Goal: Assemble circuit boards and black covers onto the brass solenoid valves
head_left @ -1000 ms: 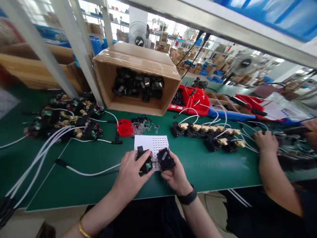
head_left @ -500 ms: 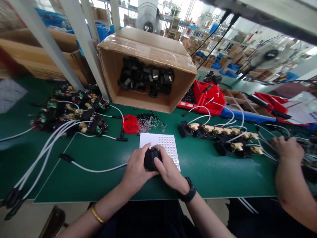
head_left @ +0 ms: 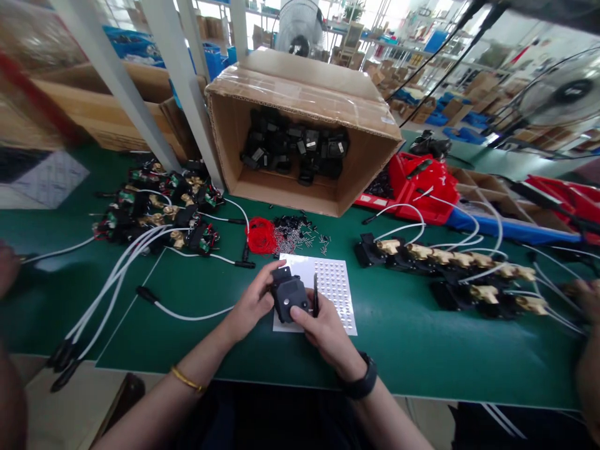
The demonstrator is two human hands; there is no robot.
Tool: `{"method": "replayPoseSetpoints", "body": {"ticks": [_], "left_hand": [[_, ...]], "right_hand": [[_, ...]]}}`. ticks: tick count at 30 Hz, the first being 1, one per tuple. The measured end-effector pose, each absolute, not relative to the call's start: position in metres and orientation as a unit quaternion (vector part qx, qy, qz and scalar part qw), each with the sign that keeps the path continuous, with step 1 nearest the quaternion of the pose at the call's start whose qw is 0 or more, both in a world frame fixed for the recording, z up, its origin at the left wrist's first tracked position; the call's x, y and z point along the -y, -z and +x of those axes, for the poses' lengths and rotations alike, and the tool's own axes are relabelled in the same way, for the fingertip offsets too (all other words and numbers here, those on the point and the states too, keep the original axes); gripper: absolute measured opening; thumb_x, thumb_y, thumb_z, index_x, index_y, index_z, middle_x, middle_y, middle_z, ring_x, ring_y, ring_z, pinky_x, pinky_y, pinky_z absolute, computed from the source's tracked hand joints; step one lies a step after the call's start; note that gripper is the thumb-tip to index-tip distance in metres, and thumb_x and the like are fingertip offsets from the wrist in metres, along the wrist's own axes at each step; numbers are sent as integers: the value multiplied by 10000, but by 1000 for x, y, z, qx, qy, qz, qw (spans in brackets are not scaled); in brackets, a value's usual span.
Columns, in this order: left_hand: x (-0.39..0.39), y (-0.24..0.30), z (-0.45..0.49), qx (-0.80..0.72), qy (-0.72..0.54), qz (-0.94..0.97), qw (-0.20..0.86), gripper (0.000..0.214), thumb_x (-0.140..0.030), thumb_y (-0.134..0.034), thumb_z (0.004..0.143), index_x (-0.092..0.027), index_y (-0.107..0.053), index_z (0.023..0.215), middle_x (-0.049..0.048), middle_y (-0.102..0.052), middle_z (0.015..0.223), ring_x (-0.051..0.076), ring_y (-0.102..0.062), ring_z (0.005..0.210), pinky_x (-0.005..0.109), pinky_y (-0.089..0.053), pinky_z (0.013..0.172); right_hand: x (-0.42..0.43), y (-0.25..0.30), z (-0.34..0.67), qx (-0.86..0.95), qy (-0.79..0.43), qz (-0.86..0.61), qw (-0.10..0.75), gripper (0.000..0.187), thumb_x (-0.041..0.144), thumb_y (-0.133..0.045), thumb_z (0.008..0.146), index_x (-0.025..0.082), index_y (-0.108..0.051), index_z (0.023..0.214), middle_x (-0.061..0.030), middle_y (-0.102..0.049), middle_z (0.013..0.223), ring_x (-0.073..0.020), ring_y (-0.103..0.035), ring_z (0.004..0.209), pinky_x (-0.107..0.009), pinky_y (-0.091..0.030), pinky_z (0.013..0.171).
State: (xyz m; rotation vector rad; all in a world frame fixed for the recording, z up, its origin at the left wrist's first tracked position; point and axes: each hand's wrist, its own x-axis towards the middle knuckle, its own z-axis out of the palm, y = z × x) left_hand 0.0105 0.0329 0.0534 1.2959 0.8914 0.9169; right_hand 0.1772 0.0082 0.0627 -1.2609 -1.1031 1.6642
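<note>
Above white paper (head_left: 304,267), a boxy black housing (head_left: 291,295) bears 1 pale dot (head_left: 286,302).

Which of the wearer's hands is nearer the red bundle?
Left. The left hand is below the red bundle in view; the right hand is farther, below and to its right.

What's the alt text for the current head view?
Right hand holding a black housing over a white sheet with rows of silvery pieces, left hand at the housing's side. Beyond, an open cardboard box of black parts sits on a green table, with white-cabled, brass-fitted assemblies at right.
</note>
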Motion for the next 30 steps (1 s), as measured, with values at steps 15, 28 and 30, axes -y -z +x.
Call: {"method": "replayPoseSetpoints", "body": {"ticks": [15, 28, 30], "left_hand": [[-35, -72, 10, -416, -421, 539, 599, 695, -452, -561, 801, -232, -238, 1375, 97, -552, 1227, 248, -522, 1108, 377, -385, 958], [-123, -108, 31, -474, -217, 797, 305, 209, -195, -465, 830, -198, -664, 896, 21, -693, 910, 174, -622, 863, 284, -460, 782], [-140, -98, 50, -458, -168, 824, 289, 203, -155, -483, 807, -199, -668, 877, 13, -697, 878, 163, -626, 833, 268, -460, 758]], "right_hand": [[-19, -67, 185, 571, -527, -527, 344, 413, 283, -711, 701, 174, -531, 1057, -60, -600, 976, -199, -587, 852, -282, -494, 667], [6, -48, 238, 928, -31, -349, 130, 364, 141, -441, 887, 168, -469, 1248, -123, -593, 1132, -174, -620, 784, -248, -496, 574], [1, -48, 243, 883, -92, -402, 224, 284, 173, -427, 896, 170, -550, 1152, -96, -641, 1043, -169, -628, 816, -242, -501, 636]]}}
